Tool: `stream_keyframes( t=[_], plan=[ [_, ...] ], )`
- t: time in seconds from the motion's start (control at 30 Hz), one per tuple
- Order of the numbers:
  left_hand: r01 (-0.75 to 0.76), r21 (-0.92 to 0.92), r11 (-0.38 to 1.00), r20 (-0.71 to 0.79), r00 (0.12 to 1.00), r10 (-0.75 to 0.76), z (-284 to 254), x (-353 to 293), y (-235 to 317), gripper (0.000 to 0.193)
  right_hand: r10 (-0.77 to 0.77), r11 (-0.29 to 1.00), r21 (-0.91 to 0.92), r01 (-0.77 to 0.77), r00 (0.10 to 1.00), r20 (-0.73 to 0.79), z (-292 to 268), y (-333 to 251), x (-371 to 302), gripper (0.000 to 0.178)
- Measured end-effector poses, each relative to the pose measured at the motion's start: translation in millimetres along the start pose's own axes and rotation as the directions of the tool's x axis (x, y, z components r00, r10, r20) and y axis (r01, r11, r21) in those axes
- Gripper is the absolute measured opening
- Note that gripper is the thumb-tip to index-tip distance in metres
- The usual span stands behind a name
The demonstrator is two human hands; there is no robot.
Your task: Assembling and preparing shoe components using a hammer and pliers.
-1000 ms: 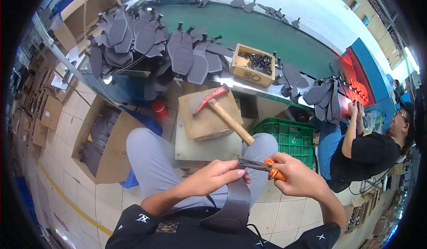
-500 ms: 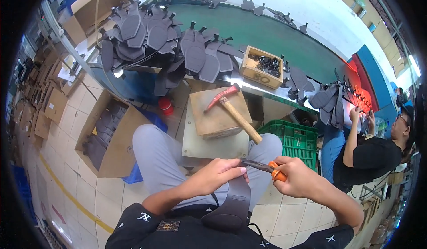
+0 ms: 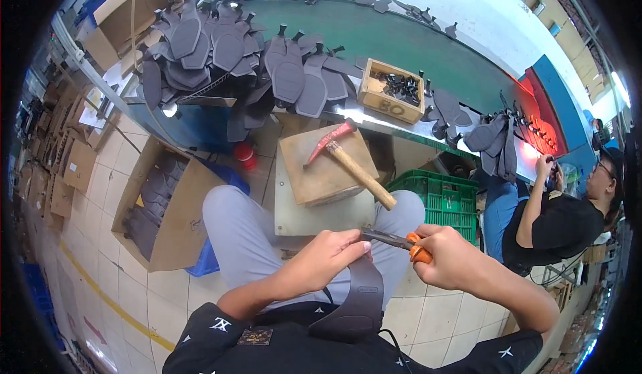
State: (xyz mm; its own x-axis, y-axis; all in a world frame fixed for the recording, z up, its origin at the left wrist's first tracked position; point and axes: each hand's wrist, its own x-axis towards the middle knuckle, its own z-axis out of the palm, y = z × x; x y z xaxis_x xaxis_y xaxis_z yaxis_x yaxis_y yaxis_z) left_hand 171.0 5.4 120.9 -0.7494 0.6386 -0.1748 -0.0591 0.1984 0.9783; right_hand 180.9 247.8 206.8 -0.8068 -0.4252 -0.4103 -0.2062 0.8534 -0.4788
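Observation:
My left hand (image 3: 326,259) is closed on the narrow end of a dark grey shaped pad (image 3: 356,302), whose wide rounded end hangs down against my shirt. In my right hand (image 3: 451,257) are pliers (image 3: 388,239) with orange handles. Their jaws meet the pad's narrow end at my left fingertips; what exactly they grip is too small to make out. Beyond my hands, between my knees, a hammer (image 3: 361,175) with a red head and wooden handle lies across a tan block (image 3: 301,177) on a pale stand (image 3: 287,223).
Similar grey pads (image 3: 287,76) are heaped on the bench, beside a wooden box (image 3: 389,111) of small black parts. A cardboard box (image 3: 177,223) of pads stands left, a green crate (image 3: 445,207) right. A person (image 3: 562,220) works at far right. A red container (image 3: 245,155) sits on the floor.
My head view has shifted slightly. My right hand and the pliers have moved a little upward, and the pad's lower end has swung slightly right. Both holds stay the same.

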Motion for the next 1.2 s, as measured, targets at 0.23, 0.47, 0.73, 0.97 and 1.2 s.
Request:
stream_keyframes(
  t=[0.23, 0.47, 0.73, 0.97, 1.2],
  plan=[
    [0.022, -0.065, 0.998, 0.022, 1.0, -0.02, -3, 2, -3, 0.036, -0.04, 0.996, 0.077, 0.039, 0.999, 0.009, -7, 6, 3, 0.02],
    [0.056, -0.407, 0.912, 0.162, 0.987, 0.011, -14, 5, 3, 0.031, -0.014, 0.93, 0.366, 0.04, 0.997, -0.072, -13, 37, -6, 0.019],
    [0.126, -0.375, 0.918, 0.214, 0.976, -0.047, -14, 23, 6, 0.033, -0.101, 0.932, 0.353, 0.079, 0.994, 0.043, -10, 33, -4, 0.019],
    [0.076, -0.411, 0.908, 0.184, 0.983, 0.001, -9, 31, 3, 0.037, -0.097, 0.963, 0.257, 0.084, 0.995, 0.037, -16, 33, 9, 0.018],
    [0.124, -0.509, 0.852, 0.21, 0.978, -0.017, -12, 32, 3, 0.035, -0.149, 0.973, 0.187, 0.133, 0.986, 0.071, -23, 33, 16, 0.021]
  ],
)
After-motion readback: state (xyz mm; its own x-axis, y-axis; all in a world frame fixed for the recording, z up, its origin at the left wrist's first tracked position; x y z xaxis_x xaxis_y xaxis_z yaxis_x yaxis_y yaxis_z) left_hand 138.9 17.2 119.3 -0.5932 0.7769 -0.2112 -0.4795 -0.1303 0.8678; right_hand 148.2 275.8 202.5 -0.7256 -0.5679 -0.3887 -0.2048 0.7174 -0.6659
